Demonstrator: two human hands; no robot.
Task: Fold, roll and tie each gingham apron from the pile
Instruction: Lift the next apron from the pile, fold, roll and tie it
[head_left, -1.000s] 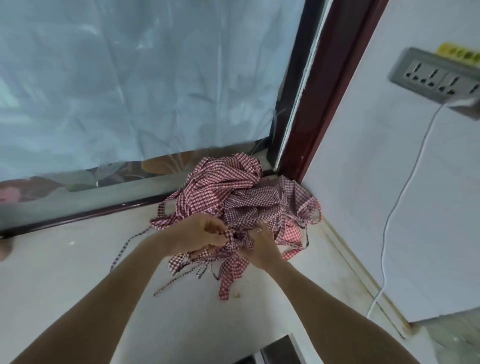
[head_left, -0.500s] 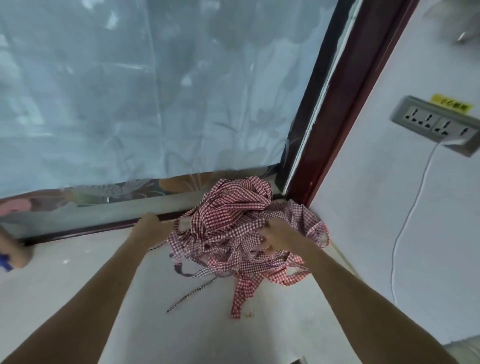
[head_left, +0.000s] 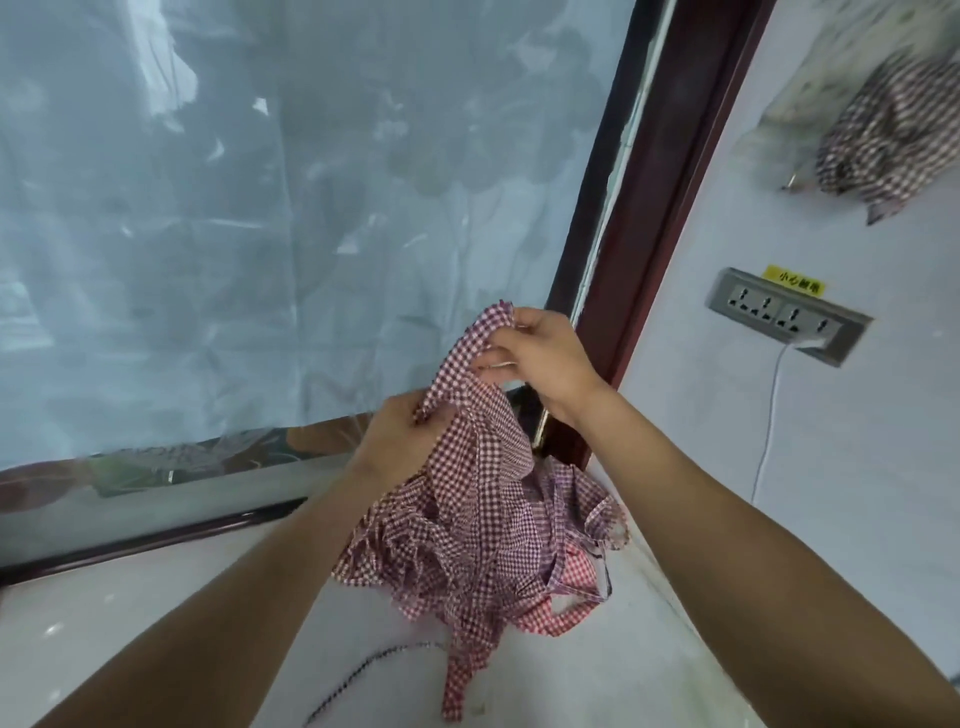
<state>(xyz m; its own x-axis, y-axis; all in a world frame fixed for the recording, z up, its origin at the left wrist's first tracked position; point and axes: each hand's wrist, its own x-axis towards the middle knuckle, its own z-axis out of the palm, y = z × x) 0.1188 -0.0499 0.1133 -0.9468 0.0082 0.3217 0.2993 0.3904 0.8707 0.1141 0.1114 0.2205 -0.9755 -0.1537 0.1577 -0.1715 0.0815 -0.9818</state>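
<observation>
A red-and-white gingham apron (head_left: 483, 467) hangs from both my hands above the white counter. My right hand (head_left: 545, 358) pinches its top edge, raised high near the dark red window frame. A little lower, my left hand (head_left: 400, 436) grips the same edge. The cloth drapes down onto the pile of gingham aprons (head_left: 519, 566) in the counter's corner. Loose ties (head_left: 462, 675) trail from it toward me.
The white counter (head_left: 156, 623) runs along a plastic-covered window (head_left: 260, 234). The wall at right carries a grey socket strip (head_left: 784, 312) with a white cable (head_left: 769, 426) hanging down. More gingham cloth (head_left: 893, 135) sits at the top right.
Both hands have come together on one apron and lifted its top edge up off the pile. Before, they were spread apart low on the heap. The view has tilted upward.
</observation>
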